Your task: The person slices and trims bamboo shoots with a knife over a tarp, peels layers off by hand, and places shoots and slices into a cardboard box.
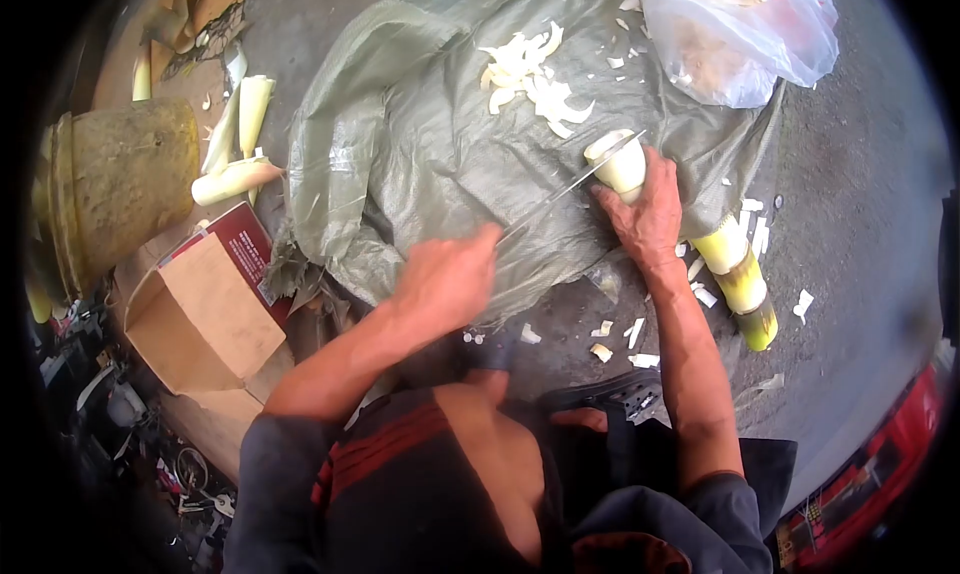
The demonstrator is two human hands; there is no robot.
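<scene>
My left hand (445,282) is closed round the handle of a long thin knife (550,201), whose blade reaches up and right. The blade's far end lies across the top of a pale, peeled shoot piece (622,174). That piece is gripped from the right and below by my right hand (648,209), fingers wrapped round it. Curved pale slices (525,74) lie in a heap on the grey-green woven sheet (420,144), above and left of the piece. To the right of my right forearm rests a longer shoot with a green tip (743,284).
A dirty yellow bucket (125,189) lies at the left beside an open cardboard box (205,314). Husks (235,181) sit between bucket and sheet. A clear plastic bag (740,39) is at the upper right. Pale scraps lie on the ground near my right arm.
</scene>
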